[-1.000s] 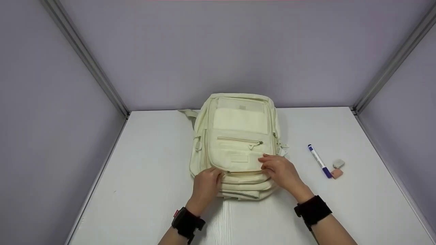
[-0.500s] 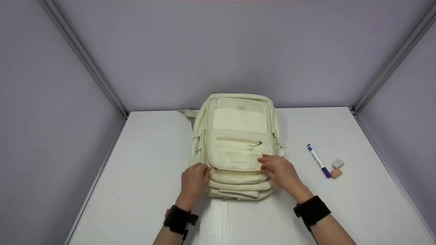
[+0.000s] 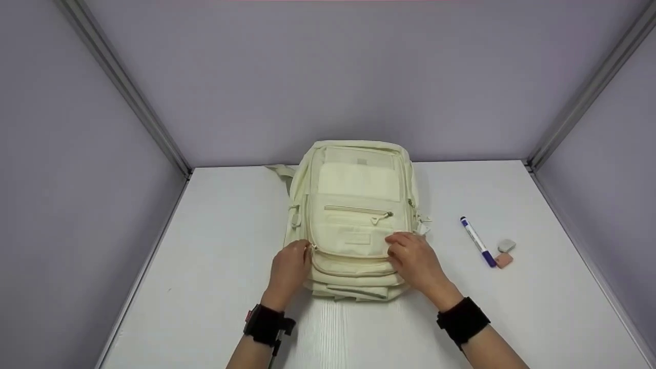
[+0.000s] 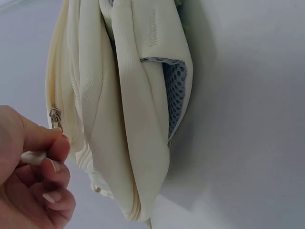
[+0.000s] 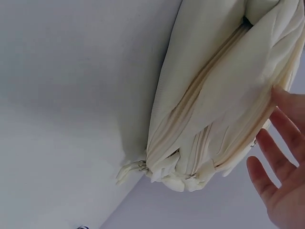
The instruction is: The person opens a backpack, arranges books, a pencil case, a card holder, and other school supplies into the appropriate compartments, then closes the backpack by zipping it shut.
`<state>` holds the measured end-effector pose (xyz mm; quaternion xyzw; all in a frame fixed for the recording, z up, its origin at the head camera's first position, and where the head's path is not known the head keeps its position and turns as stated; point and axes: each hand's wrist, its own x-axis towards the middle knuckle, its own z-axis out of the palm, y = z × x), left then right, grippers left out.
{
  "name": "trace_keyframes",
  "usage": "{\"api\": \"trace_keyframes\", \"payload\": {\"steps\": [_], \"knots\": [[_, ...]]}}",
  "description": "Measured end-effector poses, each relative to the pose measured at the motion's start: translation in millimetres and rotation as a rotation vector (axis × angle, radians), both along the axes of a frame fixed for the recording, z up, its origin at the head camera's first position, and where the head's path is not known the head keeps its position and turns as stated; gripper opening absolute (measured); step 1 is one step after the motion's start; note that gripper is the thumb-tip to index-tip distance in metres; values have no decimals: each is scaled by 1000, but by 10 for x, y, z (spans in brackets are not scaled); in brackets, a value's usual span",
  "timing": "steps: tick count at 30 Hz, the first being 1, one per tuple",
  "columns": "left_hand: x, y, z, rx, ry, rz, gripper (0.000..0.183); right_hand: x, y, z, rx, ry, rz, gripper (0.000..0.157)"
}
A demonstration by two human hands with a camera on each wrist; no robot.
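A cream backpack (image 3: 361, 182) lies front side up on the white table, its bottom toward the person. At the lower left of its front pocket, my left hand (image 3: 290, 266) pinches a zipper pull; the metal zipper slider (image 4: 55, 118) shows just above thumb and finger in the left wrist view. My right hand (image 3: 416, 261) holds the lower right edge of the same front pocket. In the right wrist view its thumb (image 5: 288, 106) lies against the pocket's side, and the other fingers are spread and slightly bent.
Right of the backpack lie a blue-capped marker (image 3: 477, 241), a grey eraser-like block (image 3: 506, 246) and a pink block (image 3: 504, 260). A strap (image 3: 282, 171) sticks out at the bag's upper left. Panels (image 3: 359, 77) enclose the table at the back and sides.
My left hand has moved left and slightly up around the pocket's lower corner, carrying the zipper slider along. The right hand has stayed at the pocket's right edge.
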<state>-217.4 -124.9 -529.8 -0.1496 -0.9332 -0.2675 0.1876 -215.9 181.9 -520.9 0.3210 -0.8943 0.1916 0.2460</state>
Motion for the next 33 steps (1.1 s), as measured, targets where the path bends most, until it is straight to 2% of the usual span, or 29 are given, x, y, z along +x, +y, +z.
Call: {"api": "trace_keyframes", "payload": {"steps": [3, 8, 10, 14, 22, 28, 33], "knots": [[13, 6, -20, -1, -39, -26, 10, 9, -113, -21, 28, 4, 18, 27], [28, 46, -31, -34, -83, -25, 11, 8, -340, -25, 151, -74, 58, 53], [29, 68, -20, -43, -84, -23, 7, -1, -415, -14, 197, -91, 60, 58], [40, 114, 2, -53, -49, -49, 5, -19, -513, 11, 237, -101, 42, 57], [83, 244, -13, -50, 60, -98, 7, -39, -566, 5, 236, -100, -7, 59], [169, 379, 40, -29, 48, -127, 6, -55, -499, -31, 239, -74, -21, 57], [208, 444, 93, -24, 31, -118, 8, -69, -419, -15, 209, -57, 8, 65]]}}
